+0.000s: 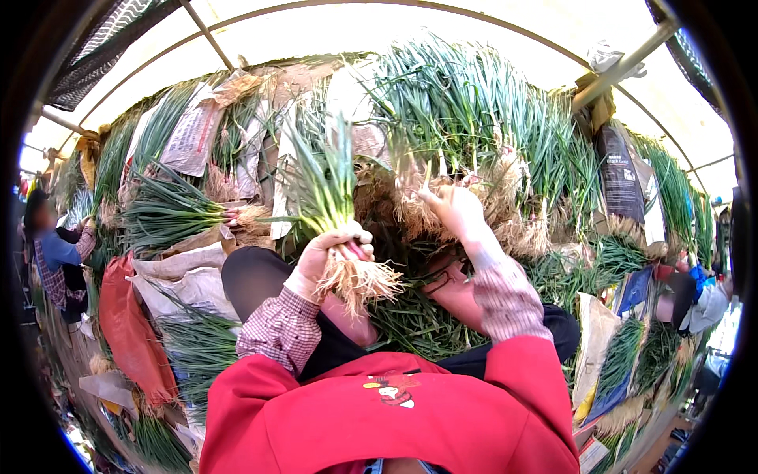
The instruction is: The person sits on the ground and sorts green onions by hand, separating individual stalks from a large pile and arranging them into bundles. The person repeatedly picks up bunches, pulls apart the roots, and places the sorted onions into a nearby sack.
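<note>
My left hand (332,257) is wrapped around a bunch of spring onions (335,189). Their green leaves point up and away, and their pale, stringy roots hang below my fist. My right hand (454,209) is raised to the right of the bunch, with thumb and forefinger drawn together. A thin pale stalk shows at those fingertips, but whether it is gripped or lies behind them I cannot make out. Just past that hand, a large heap of spring onions (466,103) lies with its roots toward me.
Loose green leaves (418,316) cover the ground between my legs. To the left are another spring onion bundle (178,207), white sacks (185,272) and a red sack (130,332). A dark printed sack (620,174) is at right. Another person (59,253) works at far left.
</note>
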### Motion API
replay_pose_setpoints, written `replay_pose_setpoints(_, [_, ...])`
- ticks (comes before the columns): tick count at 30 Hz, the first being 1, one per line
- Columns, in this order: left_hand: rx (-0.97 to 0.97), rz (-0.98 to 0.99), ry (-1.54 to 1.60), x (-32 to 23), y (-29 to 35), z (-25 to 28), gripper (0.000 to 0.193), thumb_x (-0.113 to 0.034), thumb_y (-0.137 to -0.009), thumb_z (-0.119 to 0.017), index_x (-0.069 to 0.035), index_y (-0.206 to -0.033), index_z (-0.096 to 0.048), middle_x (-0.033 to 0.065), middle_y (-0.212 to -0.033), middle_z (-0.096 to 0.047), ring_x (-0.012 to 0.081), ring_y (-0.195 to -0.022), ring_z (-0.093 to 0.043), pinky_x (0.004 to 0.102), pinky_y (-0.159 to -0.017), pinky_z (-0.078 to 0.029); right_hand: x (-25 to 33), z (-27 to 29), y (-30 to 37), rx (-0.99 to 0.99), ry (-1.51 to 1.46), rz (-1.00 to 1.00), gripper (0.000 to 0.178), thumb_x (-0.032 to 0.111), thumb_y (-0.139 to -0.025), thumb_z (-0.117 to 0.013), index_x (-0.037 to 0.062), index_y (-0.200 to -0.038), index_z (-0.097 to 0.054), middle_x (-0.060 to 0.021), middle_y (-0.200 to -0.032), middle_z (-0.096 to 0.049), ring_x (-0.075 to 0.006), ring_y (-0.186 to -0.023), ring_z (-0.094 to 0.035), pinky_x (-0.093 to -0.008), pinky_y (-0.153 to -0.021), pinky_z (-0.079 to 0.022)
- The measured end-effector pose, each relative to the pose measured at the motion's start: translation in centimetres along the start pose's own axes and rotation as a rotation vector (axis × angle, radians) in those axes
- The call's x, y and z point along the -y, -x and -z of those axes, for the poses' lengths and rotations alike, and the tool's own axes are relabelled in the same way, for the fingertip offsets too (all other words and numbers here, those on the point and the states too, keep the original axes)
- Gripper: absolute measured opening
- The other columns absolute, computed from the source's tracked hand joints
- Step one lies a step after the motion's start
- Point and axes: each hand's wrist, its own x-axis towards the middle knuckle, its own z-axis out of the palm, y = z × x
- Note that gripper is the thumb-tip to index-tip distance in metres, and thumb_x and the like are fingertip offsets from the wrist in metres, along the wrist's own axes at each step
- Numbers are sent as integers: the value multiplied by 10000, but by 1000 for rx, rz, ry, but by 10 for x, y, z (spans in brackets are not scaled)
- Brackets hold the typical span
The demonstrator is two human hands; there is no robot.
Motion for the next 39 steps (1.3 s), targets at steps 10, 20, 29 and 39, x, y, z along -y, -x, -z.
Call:
replay_pose_setpoints(10, [-176,25,-189,40,5,22,264,-101,-859,-565,71,-1056,-599,176,-959,-666,280,-984,-637,404,-948,-489,68,-57,127,-202,-250,412,228,327,-871,-594,103,-889,-629,-140,-679,-631,-331,-604,-632,-428,-545,-494])
replay_pose_setpoints(20, [278,-395,345,-7,108,-95,207,16,-804,-620,-50,-909,-454,9,-812,-427,79,-690,-437,249,-590,-384,-29,-4,61,-421,-408,17,304,334,-915,-540,50,-981,-627,-148,-848,-677,-337,-738,-667,-416,-711,-526])
replay_pose_setpoints(29, [-72,-379,-198,-4,54,-65,362,-82,-792,-549,60,-1120,-495,79,-869,-494,174,-743,-491,320,-672,-462,37,42,-13,-272,-442,-80,339,372,-833,-597,45,-914,-636,-199,-826,-674,-352,-780,-663,-443,-731,-502])
replay_pose_setpoints(39, [79,-29,-119,37,-3,-7,372,-147,-846,-553,78,-1141,-578,231,-1141,-620,357,-1077,-601,465,-998,-448,39,-55,129,-254,-607,271,191,174,-814,-601,49,-953,-640,-190,-859,-643,-354,-808,-634,-416,-701,-507])
